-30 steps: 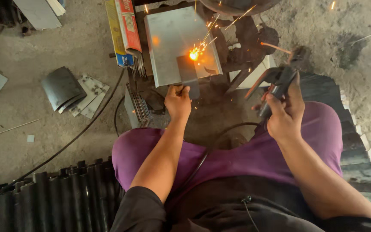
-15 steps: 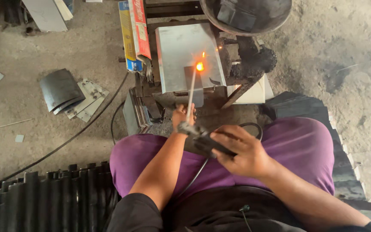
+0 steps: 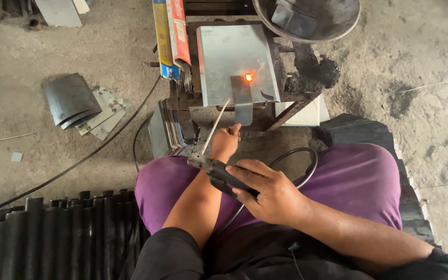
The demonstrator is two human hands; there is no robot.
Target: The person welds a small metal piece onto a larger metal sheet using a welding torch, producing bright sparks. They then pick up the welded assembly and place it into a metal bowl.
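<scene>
So the right hand (image 3: pixel 270 194) is wrapped tight around the black electrode holder (image 3: pixel 221 173), down low over the person's lap, and the welding rod (image 3: pixel 215 127) sticks up out of the holder's far end, slanting away from the hand toward the sheet. Just past that, the left hand (image 3: pixel 227 141) is closed on the near end of a small metal strip (image 3: pixel 242 101), thumb and fingers pinching it. That strip lies on the flat metal sheet (image 3: pixel 229 57) straight ahead of both hands, and right at its far end, just beyond the left hand, there's a glowing orange weld spot (image 3: pixel 248 77). The rod tip sits close to the sheet's near edge, a bit short of the glow, can't tell if it's touching. A black cable (image 3: pixel 299 161) loops just beyond the right hand across the purple trousers. Off to the left hand's side, well apart, curved dark plates (image 3: pixel 71 98) lie on the floor.
</scene>
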